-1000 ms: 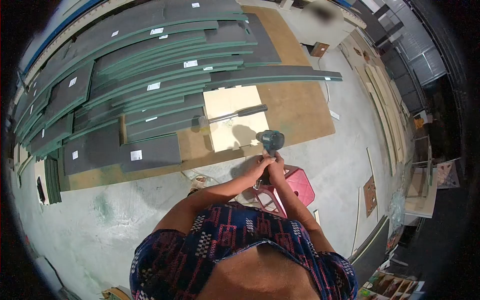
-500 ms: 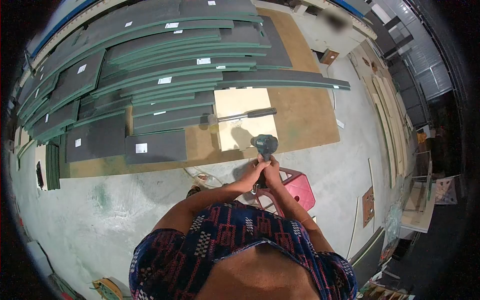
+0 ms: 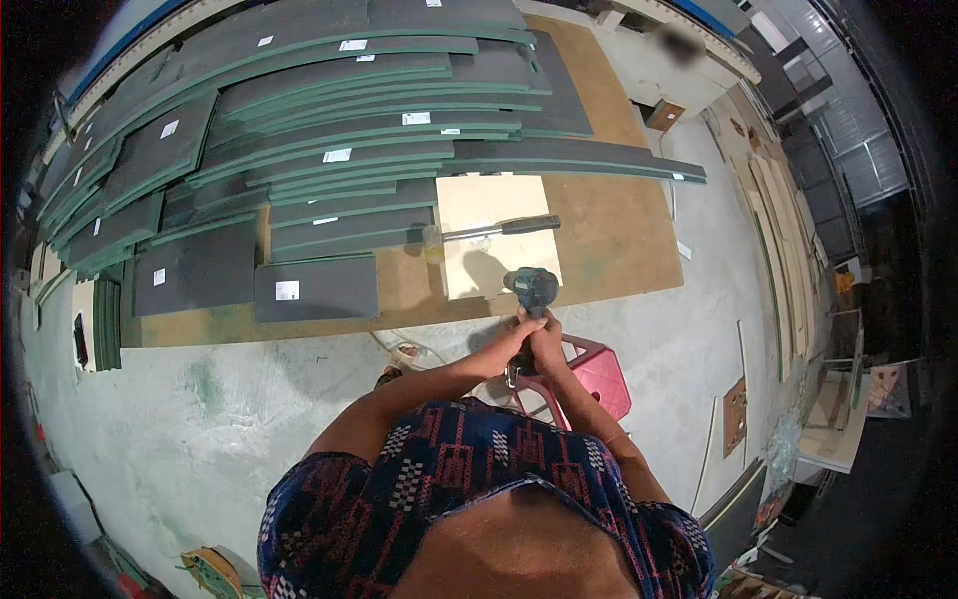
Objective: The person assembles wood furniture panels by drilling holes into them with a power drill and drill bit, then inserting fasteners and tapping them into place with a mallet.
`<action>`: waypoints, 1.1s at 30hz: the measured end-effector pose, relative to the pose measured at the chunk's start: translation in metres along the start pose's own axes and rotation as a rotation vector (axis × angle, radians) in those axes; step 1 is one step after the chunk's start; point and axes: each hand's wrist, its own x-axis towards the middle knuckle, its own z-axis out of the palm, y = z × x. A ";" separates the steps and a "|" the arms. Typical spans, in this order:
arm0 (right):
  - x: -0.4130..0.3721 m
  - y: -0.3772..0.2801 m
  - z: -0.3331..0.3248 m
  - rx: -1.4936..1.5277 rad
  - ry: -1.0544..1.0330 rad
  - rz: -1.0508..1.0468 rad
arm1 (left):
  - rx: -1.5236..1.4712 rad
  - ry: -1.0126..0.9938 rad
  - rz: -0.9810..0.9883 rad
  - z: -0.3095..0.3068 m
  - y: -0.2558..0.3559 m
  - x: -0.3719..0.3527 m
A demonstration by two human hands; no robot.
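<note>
Gripping a teal drill [image 3: 532, 288]: left hand [image 3: 507, 337] and right hand [image 3: 547, 345], both closed round its handle, arms reaching forward, elbows bent. Drill stands upright above a red stool [image 3: 602, 371], just beside a pale board [image 3: 469, 205] bearing a hammer [image 3: 491, 230].

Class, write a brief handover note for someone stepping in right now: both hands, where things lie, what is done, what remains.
Hands: left hand and right hand both shut on the drill, held up by the red stool.
The hammer lies on the pale panel, beside the stacked dark boards.
Done: boards stacked.
Left: drill touches no board yet.
</note>
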 end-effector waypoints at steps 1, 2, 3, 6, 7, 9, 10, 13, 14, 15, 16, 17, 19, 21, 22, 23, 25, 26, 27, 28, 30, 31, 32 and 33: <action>0.001 0.001 0.002 -0.003 -0.007 -0.002 | 0.026 0.021 0.031 -0.004 -0.003 0.002; 0.002 0.002 0.003 -0.015 -0.036 -0.023 | 0.052 0.043 0.062 -0.007 -0.006 0.003; 0.002 0.004 0.006 -0.028 -0.066 -0.042 | 0.012 0.047 0.069 -0.011 -0.009 0.003; -0.001 0.006 0.017 -0.033 -0.133 -0.051 | -0.072 0.074 0.111 -0.018 -0.010 -0.003; -0.003 0.003 0.023 -0.031 -0.154 -0.047 | -0.080 0.093 0.140 -0.023 -0.012 -0.003; -0.009 -0.005 0.032 -0.007 -0.202 -0.031 | -0.112 0.124 0.198 -0.031 -0.018 -0.003; -0.009 -0.001 0.034 0.000 -0.225 -0.037 | -0.137 0.137 0.223 -0.032 -0.018 -0.006; -0.005 0.008 0.040 -0.045 -0.258 -0.080 | -0.213 0.149 0.257 -0.036 -0.016 -0.012; -0.004 0.010 0.042 -0.070 -0.262 -0.099 | -0.238 0.149 0.261 -0.037 -0.016 -0.014; -0.004 0.012 0.043 -0.072 -0.266 -0.090 | -0.241 0.144 0.275 -0.038 -0.016 -0.016; -0.006 0.010 0.045 -0.073 -0.270 -0.084 | -0.242 0.138 0.290 -0.040 -0.016 -0.017; -0.007 0.009 0.046 -0.074 -0.273 -0.076 | -0.244 0.131 0.303 -0.040 -0.016 -0.018; -0.003 0.016 0.046 -0.083 -0.285 -0.085 | -0.195 0.151 0.316 -0.041 -0.014 -0.019; 0.001 0.022 0.046 -0.077 -0.289 -0.087 | -0.152 0.158 0.323 -0.042 -0.012 -0.018; 0.000 0.022 0.046 -0.067 -0.288 -0.083 | -0.134 0.155 0.323 -0.043 -0.012 -0.018; 0.000 0.021 0.047 -0.057 -0.287 -0.080 | -0.116 0.151 0.323 -0.044 -0.012 -0.017; 0.001 0.021 0.046 -0.086 -0.286 -0.091 | -0.113 0.151 0.314 -0.044 -0.011 -0.018; 0.001 0.019 0.047 -0.100 -0.287 -0.097 | -0.111 0.152 0.310 -0.043 -0.011 -0.019; 0.000 0.017 0.046 -0.103 -0.283 -0.083 | -0.126 0.150 0.287 -0.043 -0.010 -0.020; -0.005 0.007 0.048 -0.107 -0.280 -0.071 | -0.141 0.150 0.267 -0.040 -0.006 -0.024; -0.003 0.004 0.050 -0.136 -0.270 -0.069 | -0.166 0.151 0.240 -0.037 0.002 -0.028; 0.005 0.011 0.050 -0.162 -0.263 -0.078 | -0.176 0.154 0.233 -0.035 0.007 -0.029; 0.012 0.016 0.051 -0.188 -0.256 -0.085 | -0.187 0.157 0.226 -0.034 0.011 -0.030; 0.019 0.020 0.053 -0.133 -0.263 -0.071 | -0.177 0.157 0.199 -0.034 0.017 -0.030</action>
